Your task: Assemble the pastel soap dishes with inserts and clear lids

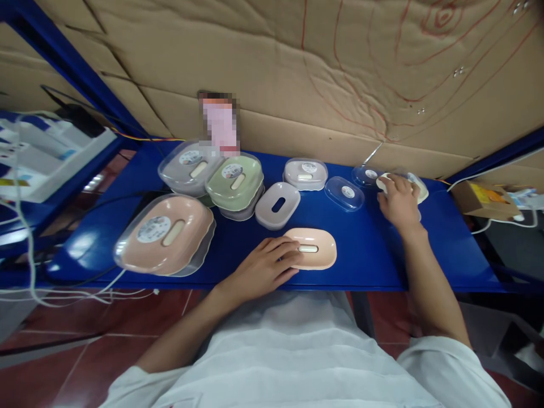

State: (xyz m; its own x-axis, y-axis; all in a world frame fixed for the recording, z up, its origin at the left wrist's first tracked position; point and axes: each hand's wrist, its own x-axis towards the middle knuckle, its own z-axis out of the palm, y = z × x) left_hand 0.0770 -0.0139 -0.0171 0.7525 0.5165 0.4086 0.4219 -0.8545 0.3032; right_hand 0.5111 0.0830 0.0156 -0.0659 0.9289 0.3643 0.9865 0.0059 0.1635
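Note:
My left hand (274, 262) is closed on the left end of a peach oval lid (323, 255), thumb at its near edge and fingers over the top. A small white insert (308, 249) sits in the lid's middle slot. At the right, my right hand (399, 198) lies over a cream oval piece (422, 190), fingers apart and curved down; what lies under the palm is hidden. Clear oval covers with round labels, one nearer (340, 192) and one farther back (361, 174), lie left of that hand. A lilac lid (267, 212) with an open slot leans against stacked boxes.
Stacked boxes stand on the blue table (357, 232): peach (187, 241), green (246, 173) and grey (174, 170) at left, lilac (293, 173) at the back. A cardboard wall (272, 73) rises behind. A small carton (480, 201) is at far right; cables run at left.

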